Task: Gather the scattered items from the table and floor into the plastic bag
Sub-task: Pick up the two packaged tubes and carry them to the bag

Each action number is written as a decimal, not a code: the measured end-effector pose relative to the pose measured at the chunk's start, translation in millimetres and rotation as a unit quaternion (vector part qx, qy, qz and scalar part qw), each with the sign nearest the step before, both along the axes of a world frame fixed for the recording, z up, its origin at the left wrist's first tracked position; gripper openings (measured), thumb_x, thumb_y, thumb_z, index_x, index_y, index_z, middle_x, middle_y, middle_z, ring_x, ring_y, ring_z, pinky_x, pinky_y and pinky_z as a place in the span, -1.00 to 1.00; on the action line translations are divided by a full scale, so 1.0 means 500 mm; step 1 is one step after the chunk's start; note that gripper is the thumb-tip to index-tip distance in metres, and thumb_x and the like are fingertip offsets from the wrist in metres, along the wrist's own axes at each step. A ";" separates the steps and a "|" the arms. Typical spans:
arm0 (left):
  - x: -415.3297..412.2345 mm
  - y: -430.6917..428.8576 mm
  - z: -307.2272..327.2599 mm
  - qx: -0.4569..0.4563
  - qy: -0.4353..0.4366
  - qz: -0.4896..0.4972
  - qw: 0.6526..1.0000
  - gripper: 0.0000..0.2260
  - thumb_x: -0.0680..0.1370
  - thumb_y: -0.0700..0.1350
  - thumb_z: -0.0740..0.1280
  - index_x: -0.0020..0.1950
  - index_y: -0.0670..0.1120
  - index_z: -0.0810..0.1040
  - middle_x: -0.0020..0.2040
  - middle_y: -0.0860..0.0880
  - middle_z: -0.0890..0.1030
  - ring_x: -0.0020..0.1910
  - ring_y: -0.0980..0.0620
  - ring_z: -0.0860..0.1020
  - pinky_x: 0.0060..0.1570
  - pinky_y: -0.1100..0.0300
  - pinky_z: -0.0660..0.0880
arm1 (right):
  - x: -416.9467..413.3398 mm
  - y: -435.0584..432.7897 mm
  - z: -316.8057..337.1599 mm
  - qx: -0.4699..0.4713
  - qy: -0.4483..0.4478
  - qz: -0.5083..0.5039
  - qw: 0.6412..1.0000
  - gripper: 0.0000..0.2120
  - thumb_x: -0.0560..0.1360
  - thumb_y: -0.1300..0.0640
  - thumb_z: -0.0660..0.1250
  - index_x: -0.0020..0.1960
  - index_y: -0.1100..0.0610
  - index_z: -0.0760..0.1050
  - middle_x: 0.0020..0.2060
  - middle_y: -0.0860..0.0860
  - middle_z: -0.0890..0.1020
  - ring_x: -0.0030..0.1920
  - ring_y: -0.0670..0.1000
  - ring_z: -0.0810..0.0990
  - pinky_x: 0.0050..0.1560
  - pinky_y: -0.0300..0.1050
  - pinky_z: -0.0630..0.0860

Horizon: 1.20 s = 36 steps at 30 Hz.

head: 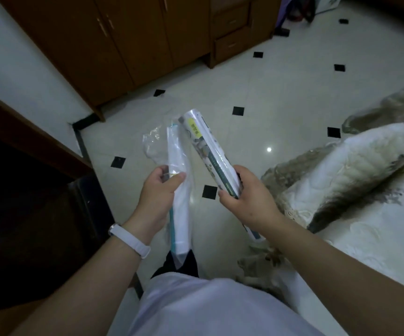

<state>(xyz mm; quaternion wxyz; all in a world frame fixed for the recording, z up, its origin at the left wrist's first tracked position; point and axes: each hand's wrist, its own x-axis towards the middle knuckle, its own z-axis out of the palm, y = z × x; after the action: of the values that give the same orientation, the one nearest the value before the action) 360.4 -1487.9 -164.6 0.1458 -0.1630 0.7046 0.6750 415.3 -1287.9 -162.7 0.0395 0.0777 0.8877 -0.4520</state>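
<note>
1. head view, fingers first: left hand (158, 190) closed, thumb pinching a clear plastic bag (153, 141) against a long white pack (178, 190) with a teal edge; pack apparently already sheathed in the bag's film, loose mouth crumpled above the fingers.
2. right hand (244, 192) wrapped shut around the lower part of a printed roll (208, 151) in glossy wrap, yellow label near its upper end, tilted up and leftward until its tip nearly meets the top of the white pack.
3. both items held in the air over the pale tiled floor (281, 98), roll just beside the bag but outside it.
4. progress, as a judgement: one item seemingly bagged, the roll next to go in; task partly done.
5. left to do: hard to say, since no other loose items show on the visible floor.
6. hidden or unclear: table mostly outside the view, only a dark surface (26, 214) at left, contents unreadable; label print too small to read; lower end of the roll covered by the right wrist; bag opening hard to trace against the glare.
7. surroundings: brown cabinets (135, 40) ahead, patterned bedding (354, 170) at right.
</note>
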 end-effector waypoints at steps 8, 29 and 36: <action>-0.330 -0.002 -0.010 0.049 -0.007 -0.065 0.997 -0.88 0.54 -0.17 0.41 0.06 -0.07 0.58 -0.05 -0.10 0.66 -0.10 -0.06 0.63 0.11 -0.13 0.56 | -0.253 -0.014 0.021 0.060 -0.037 -0.104 0.992 -0.63 0.44 -0.02 0.40 0.18 -0.07 0.34 -0.11 -0.13 0.51 -0.22 -0.08 0.55 -0.24 -0.04 0.58; -0.874 0.425 -0.005 -0.015 0.027 -0.241 0.970 -0.92 0.53 -0.22 0.42 -0.07 -0.08 0.55 -0.09 -0.15 0.62 -0.11 -0.09 0.58 0.09 -0.14 0.53 | -0.676 0.328 -0.022 -0.020 -0.032 -0.325 0.945 -0.68 0.43 -0.04 0.42 0.07 -0.07 0.34 -0.14 -0.10 0.54 -0.24 -0.10 0.55 -0.33 -0.19 0.46; -1.013 0.687 0.049 -0.015 0.051 -0.295 0.954 -0.93 0.54 -0.23 0.40 -0.05 -0.08 0.57 -0.07 -0.15 0.63 -0.09 -0.11 0.58 0.17 -0.22 0.50 | -0.787 0.572 0.030 -0.020 -0.005 -0.377 0.926 -0.72 0.42 -0.06 0.40 0.02 -0.07 0.35 -0.22 -0.09 0.53 -0.28 -0.02 0.55 -0.28 -0.05 0.54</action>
<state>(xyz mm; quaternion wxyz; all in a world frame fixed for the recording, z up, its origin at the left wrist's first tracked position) -146.2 -1144.4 -140.2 0.2994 0.0843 0.7383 0.5985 21.9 -1001.7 -147.5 -0.1281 0.4078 0.7835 -0.4511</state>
